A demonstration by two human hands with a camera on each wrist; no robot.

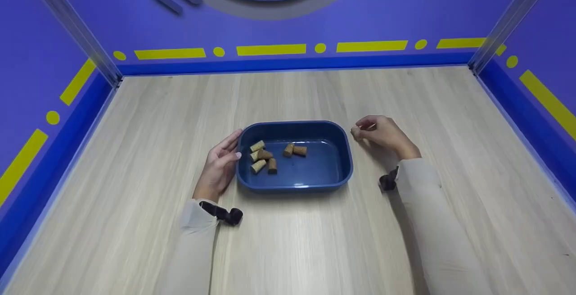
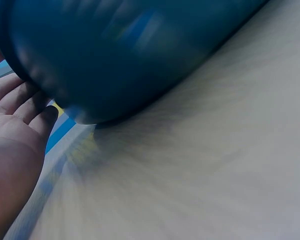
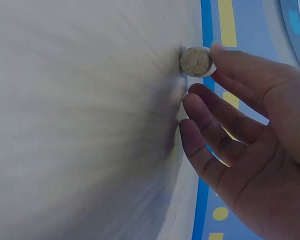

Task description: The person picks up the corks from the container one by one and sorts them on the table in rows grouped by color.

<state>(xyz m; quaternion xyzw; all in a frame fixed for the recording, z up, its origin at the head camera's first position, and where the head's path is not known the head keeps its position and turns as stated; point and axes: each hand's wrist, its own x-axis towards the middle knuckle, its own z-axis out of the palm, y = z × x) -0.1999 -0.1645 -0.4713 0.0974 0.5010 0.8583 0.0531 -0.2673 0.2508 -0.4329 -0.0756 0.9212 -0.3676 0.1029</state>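
Observation:
A dark blue rectangular tub [image 1: 315, 188] stands on the table with several cork stoppers inside. One group of corks [image 1: 258, 166] lies at its left end, and two more corks [image 1: 299, 151] lie together near the middle. My left hand [image 1: 217, 169] holds the tub's left end, thumb at the rim and fingers along the outer wall. In the left wrist view the fingers [image 2: 27, 100] touch the tub's side [image 2: 115, 65]. Just right of the tub, my right hand [image 1: 382, 133] pinches a single cork [image 3: 196, 61] close to the tabletop. Its other fingers are loosely bent.
The pale wood-grain table [image 1: 288, 250] surrounds the tub. Blue-purple panels with yellow markings stand at the back [image 1: 288, 31] and both sides. A small black camera is strapped to each wrist, the left camera [image 1: 231, 216] beside the tub's front left corner.

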